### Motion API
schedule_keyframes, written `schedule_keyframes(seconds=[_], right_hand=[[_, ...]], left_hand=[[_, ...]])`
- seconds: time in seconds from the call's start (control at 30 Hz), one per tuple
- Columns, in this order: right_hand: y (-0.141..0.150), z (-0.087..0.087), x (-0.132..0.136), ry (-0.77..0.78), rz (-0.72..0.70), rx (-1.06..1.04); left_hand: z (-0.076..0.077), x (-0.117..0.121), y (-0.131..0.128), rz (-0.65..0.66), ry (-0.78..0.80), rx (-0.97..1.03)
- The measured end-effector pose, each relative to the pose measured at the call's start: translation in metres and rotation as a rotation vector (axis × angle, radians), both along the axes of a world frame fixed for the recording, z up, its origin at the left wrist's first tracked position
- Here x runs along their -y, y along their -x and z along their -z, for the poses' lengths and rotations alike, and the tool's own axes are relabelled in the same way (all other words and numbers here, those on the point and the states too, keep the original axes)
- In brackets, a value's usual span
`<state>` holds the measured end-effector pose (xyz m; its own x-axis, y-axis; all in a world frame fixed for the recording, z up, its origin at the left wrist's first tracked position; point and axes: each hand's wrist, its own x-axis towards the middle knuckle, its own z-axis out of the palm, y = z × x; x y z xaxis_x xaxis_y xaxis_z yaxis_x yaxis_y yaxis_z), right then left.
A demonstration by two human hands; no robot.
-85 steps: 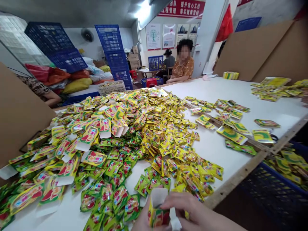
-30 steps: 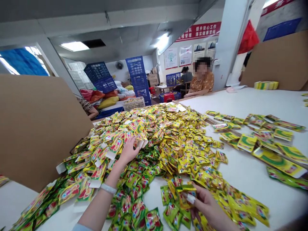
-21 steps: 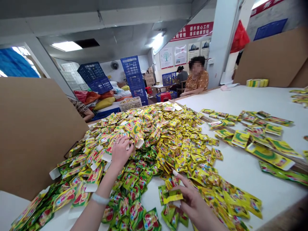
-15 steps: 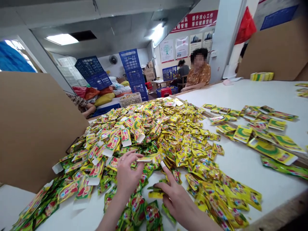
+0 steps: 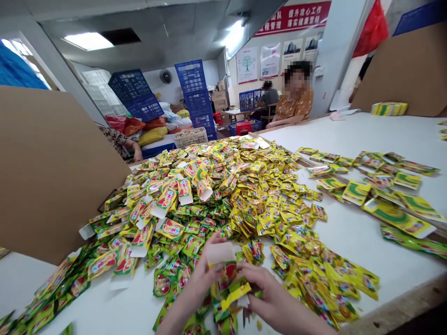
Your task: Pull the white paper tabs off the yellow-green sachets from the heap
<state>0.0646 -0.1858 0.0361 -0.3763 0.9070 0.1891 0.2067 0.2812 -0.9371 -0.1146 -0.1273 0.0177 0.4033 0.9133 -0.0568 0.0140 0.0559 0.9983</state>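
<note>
Holding, nearest first: left hand [image 5: 204, 279], fingers clenched on a white-flapped sachet [image 5: 220, 255]; right hand [image 5: 275, 293], fingers grasping a yellow sachet strip [image 5: 235, 295]. Both hands are working at the near edge of a sachet heap [image 5: 209, 200] lying on a white worktable [image 5: 366, 139], with a seated co-worker [image 5: 296, 100] sitting beyond.

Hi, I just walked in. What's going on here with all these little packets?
A person's left hand holds a sachet with a white paper end, while their right hand grips a yellow sachet right beside it. Both hands are at the near edge of a big heap of yellow-and-green sachets on a white table. More sachets lie spread out to the right. Across the table sits a person in an orange patterned top.
</note>
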Motion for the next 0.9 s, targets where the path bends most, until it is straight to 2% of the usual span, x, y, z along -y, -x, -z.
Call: schedule_keyframes(seconds=[0.07, 0.1, 0.17, 0.23, 0.27, 0.37, 0.47, 0.57, 0.7, 0.77, 0.83, 0.9], right_hand=[[-0.002, -0.002, 0.004, 0.02, -0.027, -0.038], [-0.005, -0.002, 0.006, 0.034, -0.017, -0.071], [-0.013, -0.003, 0.006, 0.103, 0.048, -0.199], [-0.021, -0.006, 0.002, 0.195, 0.134, -0.37], [-0.023, -0.008, -0.001, 0.225, 0.17, -0.444], [-0.02, -0.018, -0.01, 0.224, 0.174, -0.534], [-0.014, -0.026, -0.017, 0.105, 0.127, -0.407], [-0.013, -0.028, -0.017, -0.052, 0.109, -0.127], [-0.014, -0.028, -0.007, -0.153, 0.06, 0.291], [-0.014, -0.03, -0.001, -0.179, 0.021, 0.434], [-0.018, -0.033, 0.003, -0.159, -0.047, 0.459], [-0.024, -0.034, 0.004, -0.123, -0.096, 0.386]], left_hand=[[0.007, 0.011, 0.001, 0.124, 0.212, 0.011], [0.009, 0.016, 0.002, 0.134, 0.297, 0.019], [0.01, 0.022, 0.002, 0.024, 0.375, 0.016], [0.008, 0.026, 0.0, -0.083, 0.379, -0.026], [0.007, 0.027, -0.003, -0.089, 0.352, -0.05], [0.001, 0.031, -0.015, 0.077, 0.224, -0.04], [-0.005, 0.037, -0.023, 0.172, 0.193, -0.011], [-0.006, 0.041, -0.022, 0.219, 0.212, -0.057], [-0.002, 0.043, -0.02, 0.27, 0.159, -0.13], [-0.002, 0.044, -0.022, 0.282, 0.122, -0.155], [-0.004, 0.045, -0.024, 0.293, 0.125, -0.167], [-0.009, 0.047, -0.025, 0.306, 0.172, -0.179]])
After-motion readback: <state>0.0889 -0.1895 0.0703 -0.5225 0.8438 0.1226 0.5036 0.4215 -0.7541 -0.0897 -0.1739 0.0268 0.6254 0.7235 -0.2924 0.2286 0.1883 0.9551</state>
